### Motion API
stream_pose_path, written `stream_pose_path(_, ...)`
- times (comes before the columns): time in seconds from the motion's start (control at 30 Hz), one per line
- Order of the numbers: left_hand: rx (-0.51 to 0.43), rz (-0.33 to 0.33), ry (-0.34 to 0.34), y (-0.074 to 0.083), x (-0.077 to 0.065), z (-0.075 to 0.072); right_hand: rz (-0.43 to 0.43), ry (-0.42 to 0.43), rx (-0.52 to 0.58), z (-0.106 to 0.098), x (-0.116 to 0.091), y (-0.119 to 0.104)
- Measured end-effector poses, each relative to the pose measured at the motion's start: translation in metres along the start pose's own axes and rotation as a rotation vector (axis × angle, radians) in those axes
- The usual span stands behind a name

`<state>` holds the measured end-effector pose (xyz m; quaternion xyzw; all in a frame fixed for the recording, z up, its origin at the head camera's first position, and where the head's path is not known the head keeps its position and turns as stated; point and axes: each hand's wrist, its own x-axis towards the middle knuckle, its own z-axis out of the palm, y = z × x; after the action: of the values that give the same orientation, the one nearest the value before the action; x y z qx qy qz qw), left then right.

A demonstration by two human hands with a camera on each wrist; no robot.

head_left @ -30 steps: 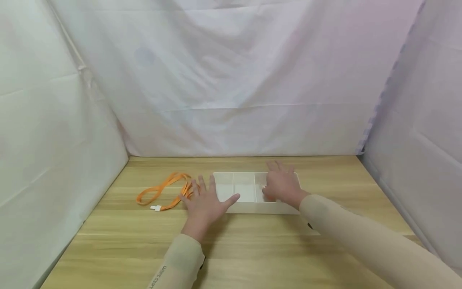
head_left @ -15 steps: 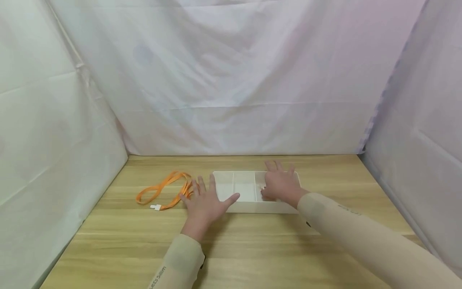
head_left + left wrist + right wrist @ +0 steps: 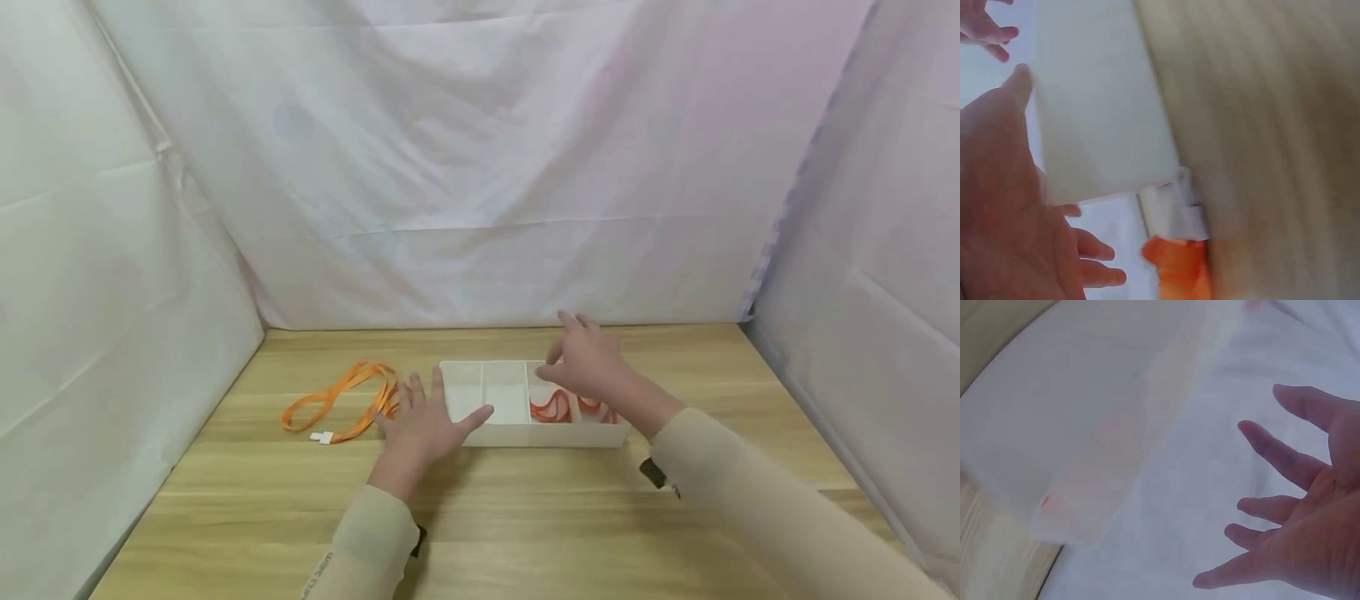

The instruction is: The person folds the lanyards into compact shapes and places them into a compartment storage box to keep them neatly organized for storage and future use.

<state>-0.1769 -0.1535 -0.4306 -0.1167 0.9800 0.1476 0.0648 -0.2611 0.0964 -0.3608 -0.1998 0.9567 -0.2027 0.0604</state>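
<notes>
A white divided organizer box (image 3: 504,435) sits mid-table in the head view. Its right part holds one coiled orange lanyard (image 3: 551,407), and a second orange coil (image 3: 596,409) lies in the end compartment, partly covered by the right wrist. My left hand (image 3: 422,427) rests at the box's left end, fingers spread and thumb over the front rim. Above the right compartments hovers my right hand (image 3: 588,363), holding nothing, its fingers apart in the right wrist view. Left of the box an orange lanyard (image 3: 341,387) with a white clip (image 3: 322,437) lies loosely looped.
The wooden table (image 3: 510,517) is bounded by a white cloth (image 3: 480,275) at the back and more cloth on both sides. The left two compartments show bare white floors.
My right hand has let go and lifted out of the right compartment, uncovering the orange coils there. The left hand has stayed at the box's left end.
</notes>
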Motion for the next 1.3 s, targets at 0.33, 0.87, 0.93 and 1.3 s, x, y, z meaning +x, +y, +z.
stream_pose_path(0.33, -0.091, 0.183, 0.168, 0.042, -0.051, -0.043, -0.02, 0.178, 0.432, -0.003, -0.074, -0.014)
stream_pose_path(0.87, -0.263, 0.193, 0.227, 0.019, -0.087, -0.006, -0.08, 0.096, 0.716, 0.074, -0.116, -0.045)
stream_pose_path(0.93, -0.289, 0.176, 0.217, 0.011, -0.084, -0.003, -0.097, 0.073, 0.672, 0.084, -0.112, -0.05)
stream_pose_path(1.3, -0.318, 0.102, 0.188, -0.039, -0.069, -0.001, -0.243, -0.083, 0.293, 0.119, -0.079, -0.086)
